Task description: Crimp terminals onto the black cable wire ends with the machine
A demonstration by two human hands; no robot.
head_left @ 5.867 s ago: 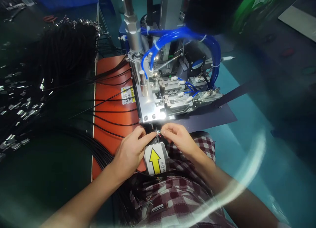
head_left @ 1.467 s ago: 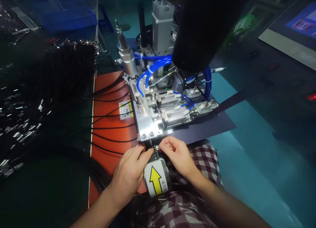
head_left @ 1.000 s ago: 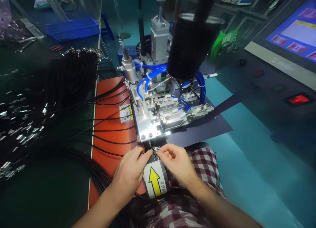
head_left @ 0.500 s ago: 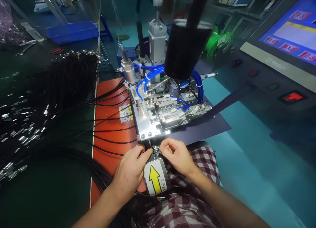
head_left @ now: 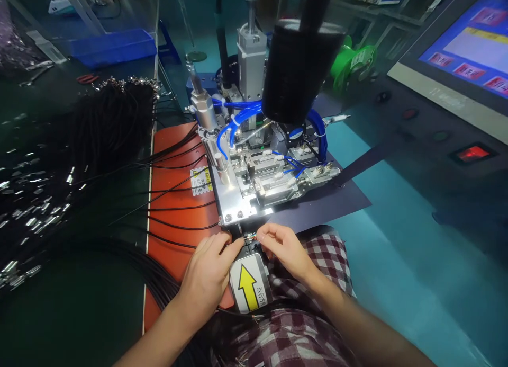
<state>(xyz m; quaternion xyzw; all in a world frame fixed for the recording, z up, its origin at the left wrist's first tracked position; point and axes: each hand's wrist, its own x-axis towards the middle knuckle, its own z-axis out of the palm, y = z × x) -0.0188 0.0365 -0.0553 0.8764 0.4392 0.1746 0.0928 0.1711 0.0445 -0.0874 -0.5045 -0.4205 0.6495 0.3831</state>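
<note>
Between my hands, thin coloured wires (head_left: 253, 237) lie over a small dark slot at the front of a metal machine (head_left: 234, 197). My right hand (head_left: 286, 252) pinches the loose ends of these wires between thumb and forefinger. On the other side, my left hand (head_left: 210, 271) is closed at the slot, its thumb and forefinger pressed down where the wires come out of their cable; the fingers hide most of that cable. Just below the slot sits a white plate with a yellow arrow (head_left: 247, 286).
Several black cables (head_left: 182, 207) cross an orange board (head_left: 166, 256) into the machine's left side. A heap of black cables (head_left: 115, 123) lies at left. Above the machine hangs a black cylinder (head_left: 304, 73). A screen panel (head_left: 468, 65) stands at right.
The view has shifted slightly. Both hands keep their place at the slot, and the right fingers have moved only a little on the wires.
</note>
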